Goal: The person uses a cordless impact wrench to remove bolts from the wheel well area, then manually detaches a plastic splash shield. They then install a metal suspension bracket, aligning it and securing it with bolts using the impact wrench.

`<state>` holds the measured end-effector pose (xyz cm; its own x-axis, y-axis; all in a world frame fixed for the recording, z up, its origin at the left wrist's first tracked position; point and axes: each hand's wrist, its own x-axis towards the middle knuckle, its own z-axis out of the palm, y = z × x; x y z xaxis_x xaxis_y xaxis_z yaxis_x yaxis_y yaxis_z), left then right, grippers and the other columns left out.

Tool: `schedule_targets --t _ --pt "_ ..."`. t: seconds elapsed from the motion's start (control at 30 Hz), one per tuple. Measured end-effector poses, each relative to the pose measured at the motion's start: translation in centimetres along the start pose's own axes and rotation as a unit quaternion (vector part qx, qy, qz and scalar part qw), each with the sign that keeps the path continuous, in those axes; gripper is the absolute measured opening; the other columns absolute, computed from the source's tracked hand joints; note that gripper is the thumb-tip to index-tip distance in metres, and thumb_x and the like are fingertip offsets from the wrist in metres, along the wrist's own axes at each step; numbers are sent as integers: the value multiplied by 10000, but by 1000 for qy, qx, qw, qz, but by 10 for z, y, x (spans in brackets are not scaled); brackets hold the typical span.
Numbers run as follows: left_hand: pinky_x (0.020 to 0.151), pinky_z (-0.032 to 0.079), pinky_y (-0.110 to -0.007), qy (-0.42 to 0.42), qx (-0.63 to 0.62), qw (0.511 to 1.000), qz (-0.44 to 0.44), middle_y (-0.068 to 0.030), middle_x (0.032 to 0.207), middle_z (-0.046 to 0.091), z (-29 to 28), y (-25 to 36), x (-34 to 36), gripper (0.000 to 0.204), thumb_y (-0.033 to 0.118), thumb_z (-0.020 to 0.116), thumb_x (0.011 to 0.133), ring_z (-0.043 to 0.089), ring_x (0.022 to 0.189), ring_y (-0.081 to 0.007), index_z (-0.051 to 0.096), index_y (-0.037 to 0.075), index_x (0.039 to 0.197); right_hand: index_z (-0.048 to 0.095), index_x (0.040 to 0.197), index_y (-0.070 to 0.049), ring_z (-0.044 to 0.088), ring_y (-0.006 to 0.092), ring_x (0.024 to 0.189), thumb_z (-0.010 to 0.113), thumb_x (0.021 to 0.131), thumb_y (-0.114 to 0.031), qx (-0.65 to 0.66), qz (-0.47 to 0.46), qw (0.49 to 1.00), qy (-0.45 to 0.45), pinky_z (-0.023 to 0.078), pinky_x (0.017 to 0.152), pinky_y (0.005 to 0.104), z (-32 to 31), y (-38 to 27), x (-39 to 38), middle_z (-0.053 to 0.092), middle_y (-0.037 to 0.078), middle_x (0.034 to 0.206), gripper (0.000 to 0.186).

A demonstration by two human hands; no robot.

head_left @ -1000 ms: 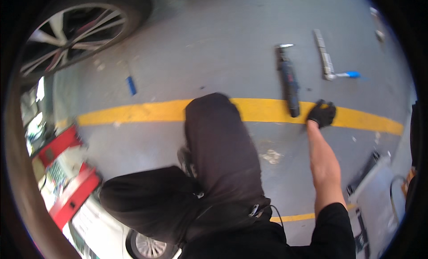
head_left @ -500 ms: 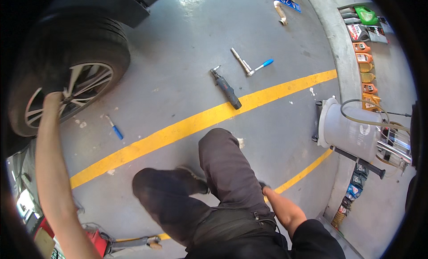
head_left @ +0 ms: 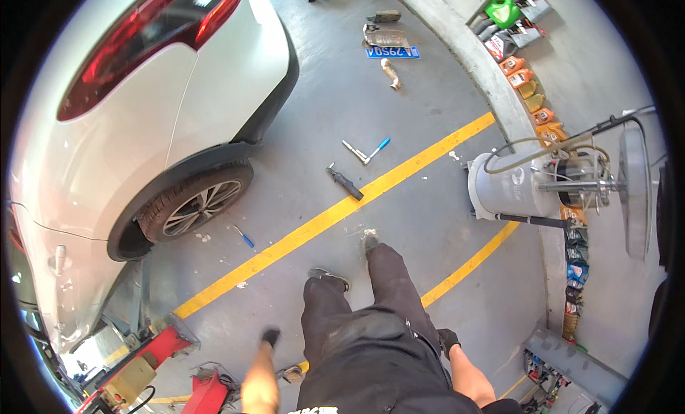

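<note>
My left hand, in a dark glove, hangs low over the floor to the left of my legs, smeared by motion. Beside my right thigh is my right hand, also dark-gloved, its fingers mostly hidden. On the floor ahead lie a black-and-grey cordless ratchet touching the yellow line, a blue-handled ratchet wrench with a long socket extension, and a small blue-handled screwdriver-like tool near the wheel of a white car.
Red lift parts stand at the lower left. A grey wheeled drum with a hose is on the right, before a ledge lined with oil bottles. A tool cart stands at lower right. A blue licence plate and a bent pipe lie farther off.
I have risen from a crouch to standing, so the floor tools look smaller. My left hand has come away from the wheel to beside my legs.
</note>
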<state>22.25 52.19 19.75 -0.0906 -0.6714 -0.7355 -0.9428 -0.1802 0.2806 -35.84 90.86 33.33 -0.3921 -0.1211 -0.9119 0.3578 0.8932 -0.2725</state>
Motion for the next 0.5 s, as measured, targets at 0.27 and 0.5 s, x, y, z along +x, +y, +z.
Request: schedule_targets --t 0.27,0.5 --pt "854 529 -410 70 -577 676 -452 -106 961 652 98 34 -330 278 305 510 968 639 911 -259 628 56 1006 637 964 -114 655 228 650 630 951 -339 44 117 991 -37 511 566 402 -63 -101 98 650 57 747 226" --pt "733 549 -325 209 -648 677 -279 -51 874 653 72 180 -336 235 249 643 902 644 808 -166 671 70 1053 731 1001 -80 703 354 935 578 905 -451 -497 -207 842 41 530 876 474 -108 -364 279 748 153 935 413"
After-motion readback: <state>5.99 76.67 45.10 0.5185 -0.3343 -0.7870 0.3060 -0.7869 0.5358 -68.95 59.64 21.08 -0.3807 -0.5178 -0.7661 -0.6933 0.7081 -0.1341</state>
